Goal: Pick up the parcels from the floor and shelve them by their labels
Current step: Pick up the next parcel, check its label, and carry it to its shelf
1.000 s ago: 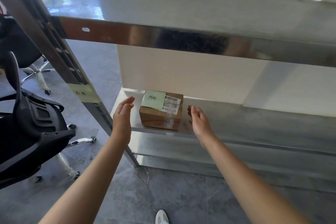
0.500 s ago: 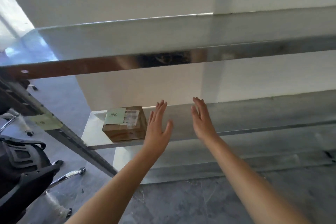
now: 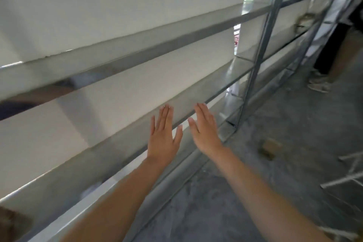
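Because view is blurred, brown parcel [image 3: 270,148] on floor [image 3: 255,192] hard to make out; brown shape [image 3: 11,222] cut off at lower-left corner. Left hand [image 3: 163,135], right hand [image 3: 205,131]: fingers straight, empty.

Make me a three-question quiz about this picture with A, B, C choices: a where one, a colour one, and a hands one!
1. Where is the small brown cardboard parcel? A on the grey floor; B on a shelf; C in a hand.
2. What colour is the long metal shelf rack? A red; B silver-grey; C yellow.
3. The left hand and right hand are: A holding a box; B fists; C open, empty.
Answers: 1 A, it lies on the floor. 2 B, shiny bare metal. 3 C, fingers straight, nothing held.
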Demonstrator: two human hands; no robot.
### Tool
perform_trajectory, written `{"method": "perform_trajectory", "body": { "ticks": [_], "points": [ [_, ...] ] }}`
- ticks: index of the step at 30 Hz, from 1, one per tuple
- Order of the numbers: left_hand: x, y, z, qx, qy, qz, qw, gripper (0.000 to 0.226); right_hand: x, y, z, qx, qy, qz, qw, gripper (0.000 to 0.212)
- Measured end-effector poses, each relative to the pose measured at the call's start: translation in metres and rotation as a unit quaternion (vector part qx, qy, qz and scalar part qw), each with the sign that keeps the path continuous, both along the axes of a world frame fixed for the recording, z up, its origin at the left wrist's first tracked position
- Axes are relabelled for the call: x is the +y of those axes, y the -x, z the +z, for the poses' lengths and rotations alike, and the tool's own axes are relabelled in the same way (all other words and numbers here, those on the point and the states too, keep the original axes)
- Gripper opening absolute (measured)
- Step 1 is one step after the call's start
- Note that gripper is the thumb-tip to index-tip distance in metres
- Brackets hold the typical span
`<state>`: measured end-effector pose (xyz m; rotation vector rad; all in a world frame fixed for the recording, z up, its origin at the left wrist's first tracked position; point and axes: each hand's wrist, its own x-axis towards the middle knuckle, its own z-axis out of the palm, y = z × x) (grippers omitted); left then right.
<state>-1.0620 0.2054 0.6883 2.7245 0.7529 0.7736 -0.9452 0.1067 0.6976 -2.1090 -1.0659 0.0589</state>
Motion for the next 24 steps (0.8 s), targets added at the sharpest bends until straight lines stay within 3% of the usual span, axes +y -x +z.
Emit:
{"method": "perform_trajectory", "body": {
  "ticks": [6, 11, 24],
  "points": [
    [-0.083, -0.103, -0.004, 0.006, -0.018, -0.133, 0.991, 0.068, -0.117, -0.082, -0.006, -0.055, 0.068, -0.131, 0.988, 0.060],
    [-0.122, -0.178, -0.001, -0.001, -0.037, -0.224, 0.974, 0.066, -0.178, -0.129, -0.007, -0.048, 0.078, -0.215, 0.972, 0.059],
    [-0.136, -0.391, -0.034, -0.026, 0.061, -0.334, 0.940, 0.063, -0.188, -0.296, -0.037, 0.012, 0.148, -0.312, 0.938, 0.059]
  ]
}}
